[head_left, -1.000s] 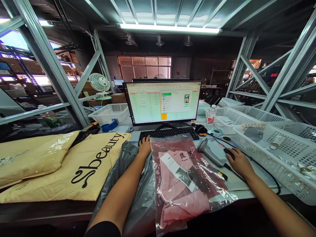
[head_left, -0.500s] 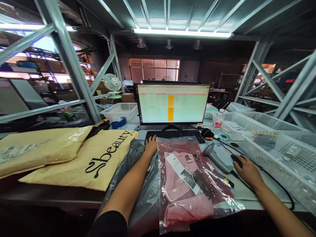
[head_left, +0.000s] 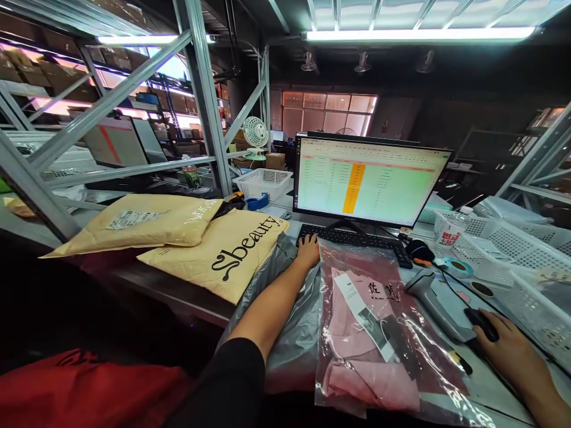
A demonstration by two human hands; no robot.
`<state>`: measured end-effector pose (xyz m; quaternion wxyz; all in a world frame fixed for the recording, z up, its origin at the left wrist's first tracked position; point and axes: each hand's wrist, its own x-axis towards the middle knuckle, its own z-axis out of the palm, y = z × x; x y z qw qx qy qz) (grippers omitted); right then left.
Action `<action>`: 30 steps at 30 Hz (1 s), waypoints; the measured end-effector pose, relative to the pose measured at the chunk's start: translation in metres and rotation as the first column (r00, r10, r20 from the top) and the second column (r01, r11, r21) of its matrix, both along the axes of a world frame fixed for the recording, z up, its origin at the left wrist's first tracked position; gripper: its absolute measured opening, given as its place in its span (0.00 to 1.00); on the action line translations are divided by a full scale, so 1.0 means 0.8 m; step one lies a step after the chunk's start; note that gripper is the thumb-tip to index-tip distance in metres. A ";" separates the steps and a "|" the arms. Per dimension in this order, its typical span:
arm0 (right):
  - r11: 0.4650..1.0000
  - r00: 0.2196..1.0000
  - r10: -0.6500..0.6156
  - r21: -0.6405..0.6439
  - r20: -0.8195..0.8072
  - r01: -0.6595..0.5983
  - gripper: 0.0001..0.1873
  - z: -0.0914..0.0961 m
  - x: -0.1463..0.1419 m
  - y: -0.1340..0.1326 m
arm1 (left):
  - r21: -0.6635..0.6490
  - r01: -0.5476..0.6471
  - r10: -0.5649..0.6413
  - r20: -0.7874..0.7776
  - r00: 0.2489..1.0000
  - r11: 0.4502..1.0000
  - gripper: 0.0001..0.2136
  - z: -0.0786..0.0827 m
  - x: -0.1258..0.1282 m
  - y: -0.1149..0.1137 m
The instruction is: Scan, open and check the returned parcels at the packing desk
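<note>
My right hand (head_left: 508, 351) is curled over the black mouse (head_left: 480, 321) at the right of the counter (head_left: 488, 386). My left hand (head_left: 307, 251) lies released, fingers flat on the keyboard (head_left: 357, 238) below the monitor (head_left: 370, 181). Between them lies a bagged pink garment (head_left: 375, 356), with a barcode scanner (head_left: 435, 303) just beside it.

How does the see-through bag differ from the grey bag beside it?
The see-through bag shows a folded pink garment and a white tag; the grey bag is opaque. The see-through bag lies on top, overlapping the grey bag's right edge. Both are soft plastic, lying on the desk by the left hand at the keyboard; the right hand covers the mouse.
</note>
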<state>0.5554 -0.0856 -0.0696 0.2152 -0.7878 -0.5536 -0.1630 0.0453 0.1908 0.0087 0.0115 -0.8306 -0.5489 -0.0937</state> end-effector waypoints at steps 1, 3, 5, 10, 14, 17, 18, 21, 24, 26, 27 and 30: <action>1.000 1.000 0.005 -0.014 -0.005 -0.006 0.36 0.002 -0.001 -0.001 | -0.002 0.001 -0.001 0.003 1.000 1.000 0.27 0.000 0.000 0.000; 0.999 1.000 0.004 -0.052 -0.027 -0.005 0.35 0.008 -0.004 -0.002 | -0.009 0.005 -0.005 0.009 1.000 1.000 0.27 0.000 0.001 0.000; 0.997 0.999 -0.020 -0.077 -0.051 0.016 0.34 0.016 -0.010 -0.005 | -0.015 0.008 -0.008 0.015 1.000 1.000 0.27 0.001 0.001 0.000; 0.989 0.994 -0.058 -0.140 -0.097 0.044 0.36 0.040 -0.032 -0.013 | -0.021 0.013 -0.013 0.013 1.000 1.000 0.28 0.002 0.002 -0.002; 0.989 0.993 -0.069 -0.140 -0.092 0.055 0.38 0.047 -0.043 -0.019 | -0.031 0.016 -0.016 0.003 1.000 0.999 0.28 0.002 0.003 -0.002; 0.988 0.995 -0.084 -0.135 -0.058 0.076 0.39 0.045 -0.044 -0.020 | -0.028 0.020 -0.019 0.010 1.000 0.999 0.29 0.002 0.003 -0.002; 0.988 0.995 -0.090 -0.131 -0.048 0.083 0.40 0.045 -0.045 -0.020 | -0.025 0.020 -0.020 0.014 1.000 0.999 0.28 0.002 0.003 -0.002; 0.991 0.996 -0.078 -0.114 -0.033 0.074 0.40 0.047 -0.049 -0.021 | -0.018 0.020 -0.019 0.025 1.000 1.000 0.28 0.003 0.003 -0.005; 0.991 0.996 -0.085 -0.108 -0.037 0.080 0.39 0.050 -0.052 -0.022 | -0.017 0.018 -0.018 0.029 0.999 1.000 0.28 0.005 0.002 -0.006; 0.990 0.995 -0.098 -0.110 -0.030 0.094 0.38 0.048 -0.051 -0.023 | -0.018 0.018 -0.018 0.030 0.999 1.000 0.29 0.006 0.002 -0.006; 0.990 0.995 -0.096 -0.110 -0.023 0.093 0.38 0.046 -0.049 -0.023 | -0.019 0.019 -0.018 0.031 0.999 1.000 0.29 0.005 0.002 -0.005; 0.992 0.997 -0.080 -0.100 0.006 0.080 0.36 0.040 -0.043 -0.023 | -0.019 0.018 -0.017 0.037 0.999 1.000 0.29 0.004 0.003 -0.003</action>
